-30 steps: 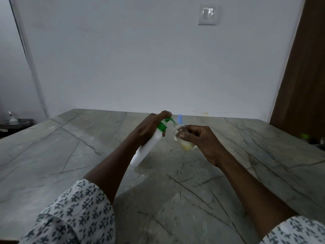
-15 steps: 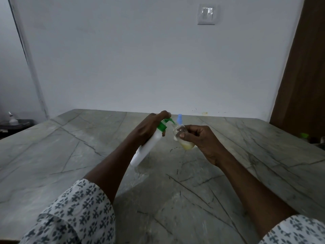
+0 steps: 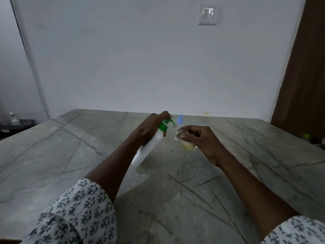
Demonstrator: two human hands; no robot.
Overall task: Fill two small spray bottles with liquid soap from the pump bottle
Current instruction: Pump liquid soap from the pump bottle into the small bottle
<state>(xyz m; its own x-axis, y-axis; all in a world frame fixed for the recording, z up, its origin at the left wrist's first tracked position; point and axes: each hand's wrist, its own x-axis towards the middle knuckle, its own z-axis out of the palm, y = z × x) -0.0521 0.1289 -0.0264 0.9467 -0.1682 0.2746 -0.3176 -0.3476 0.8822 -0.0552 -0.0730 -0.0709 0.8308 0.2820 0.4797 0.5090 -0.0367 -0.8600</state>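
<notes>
My left hand (image 3: 149,128) grips a white pump bottle (image 3: 149,149) with a green pump head (image 3: 164,125), tilted to the right above the table, a finger lying on top of the pump. My right hand (image 3: 199,138) holds a small clear spray bottle (image 3: 182,138) with yellowish soap in its bottom. The green nozzle tip meets the small bottle's open neck. Just behind it a light blue spray cap (image 3: 180,119) sticks up; what it sits on is hidden.
A grey marble table (image 3: 70,155) with dark veins spreads under both arms and ends at a white wall. A brown door (image 3: 306,76) is at the right, with a small green object (image 3: 306,136) near its foot. A dark shelf (image 3: 15,123) is at far left.
</notes>
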